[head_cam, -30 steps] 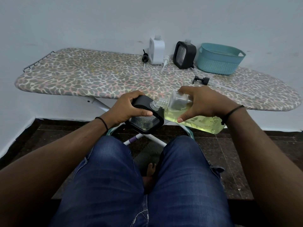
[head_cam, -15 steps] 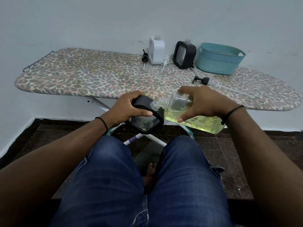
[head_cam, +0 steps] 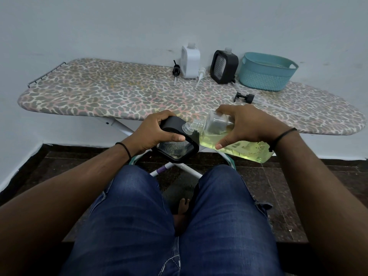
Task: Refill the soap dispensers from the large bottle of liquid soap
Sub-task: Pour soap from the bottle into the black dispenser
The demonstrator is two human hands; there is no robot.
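**Soap bottle tilted to the black dispenser's mouth**

While the person is seated with blue-jeaned knees filling the lower frame, two containers are held above the lap, just off the near edge of the ironing board. A black soap dispenser is gripped by the left hand, whose fingers are curled over its top and whose thumb is laid across its front face. The large clear bottle of liquid soap is gripped by the right hand, with fingers wrapped over the upper side and the thumb beneath. The bottle is tipped almost level, its threaded neck pointed toward 9 o'clock and met with the dispenser's top corner; yellow-green soap is pooled along its lower side.

At 12 o'clock, along the wall, a white soap dispenser and a second black dispenser are stood upright on the board without pumps. A black pump head and a white pump head are laid on either side of the white one. A teal basket is set at 1 o'clock, just beside the second black dispenser. Another black pump head is laid on the board near the right hand.
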